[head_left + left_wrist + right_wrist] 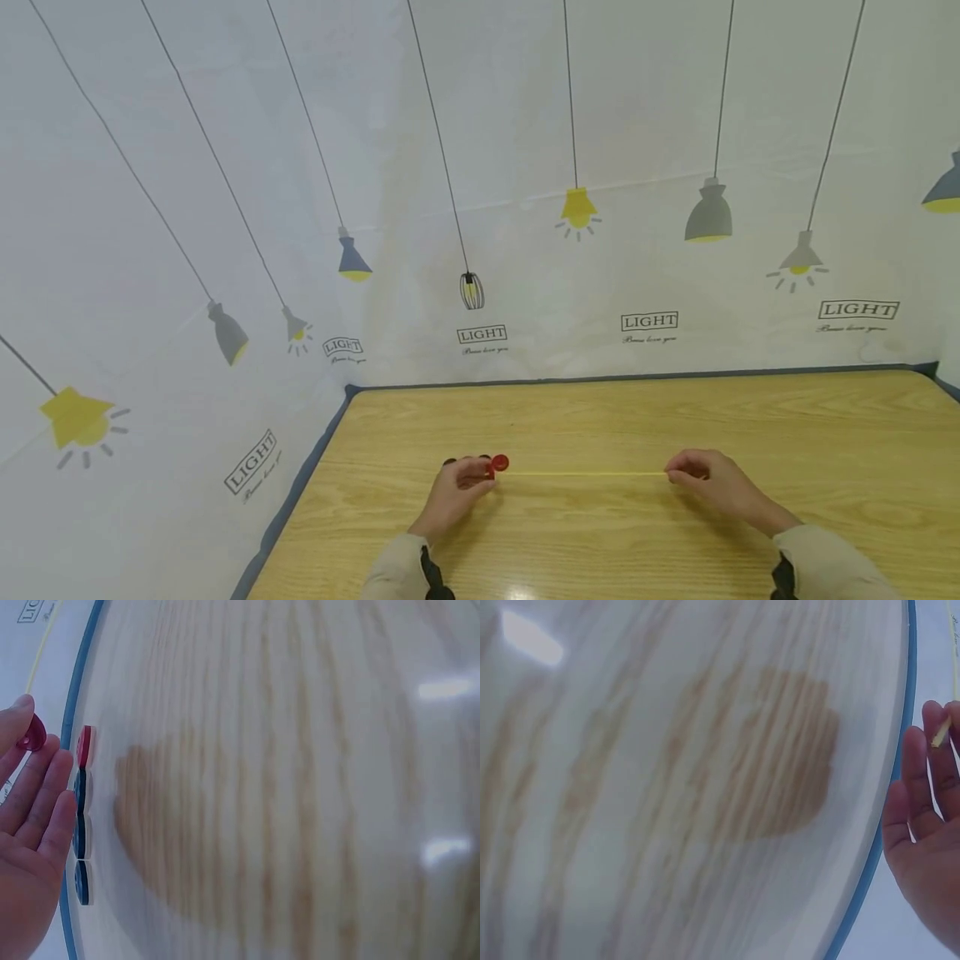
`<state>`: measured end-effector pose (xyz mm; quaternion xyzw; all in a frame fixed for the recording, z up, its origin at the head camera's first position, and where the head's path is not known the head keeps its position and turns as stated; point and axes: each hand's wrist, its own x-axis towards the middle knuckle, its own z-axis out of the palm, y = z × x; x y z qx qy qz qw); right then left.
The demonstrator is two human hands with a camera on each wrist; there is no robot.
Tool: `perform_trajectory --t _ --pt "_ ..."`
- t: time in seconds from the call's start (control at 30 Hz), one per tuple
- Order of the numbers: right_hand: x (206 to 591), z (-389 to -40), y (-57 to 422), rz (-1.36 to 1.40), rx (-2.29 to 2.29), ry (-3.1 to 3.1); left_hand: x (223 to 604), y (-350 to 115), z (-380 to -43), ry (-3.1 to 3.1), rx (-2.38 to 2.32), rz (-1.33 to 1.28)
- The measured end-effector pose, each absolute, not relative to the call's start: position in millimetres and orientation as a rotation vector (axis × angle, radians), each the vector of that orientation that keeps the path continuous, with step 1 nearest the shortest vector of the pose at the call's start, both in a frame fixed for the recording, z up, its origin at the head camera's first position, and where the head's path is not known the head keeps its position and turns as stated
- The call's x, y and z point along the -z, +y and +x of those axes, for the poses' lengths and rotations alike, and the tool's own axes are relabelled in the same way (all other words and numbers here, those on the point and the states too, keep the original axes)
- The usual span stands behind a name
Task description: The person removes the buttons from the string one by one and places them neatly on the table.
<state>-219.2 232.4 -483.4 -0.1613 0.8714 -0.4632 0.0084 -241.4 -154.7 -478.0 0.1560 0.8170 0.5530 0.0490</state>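
Over the wooden table (570, 533), my left hand (456, 492) pinches a small red button-like disc (33, 735) between thumb and fingertips. From that disc a thin yellow cord (581, 474) runs nearly straight across to the right hand; whether it passes through the disc I cannot tell. My right hand (720, 483) pinches the cord's other end, and a short yellow tip (940, 733) sticks out past its fingers. Just beyond the left fingertips lies another red disc (501, 462). Dark discs (82, 832) lie in a row with it, partly hidden behind the left hand in the head view.
A blue edge (600, 377) borders the table along the back and left. Behind it rises a pale wall covering (525, 125) printed with hanging lamps and the word LIGHT. Pale sleeves (832, 562) cover both forearms.
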Motion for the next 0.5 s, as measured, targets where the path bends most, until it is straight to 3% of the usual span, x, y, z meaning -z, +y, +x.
perform_trajectory --t 0.2,0.5 --pt "487 -221 237 -0.527 1.413 2.757 467 -156 -230 2.554 -1.618 0.497" --pt "486 -219 245 -0.573 1.379 2.760 500 -183 -248 2.636 -1.664 0.376"
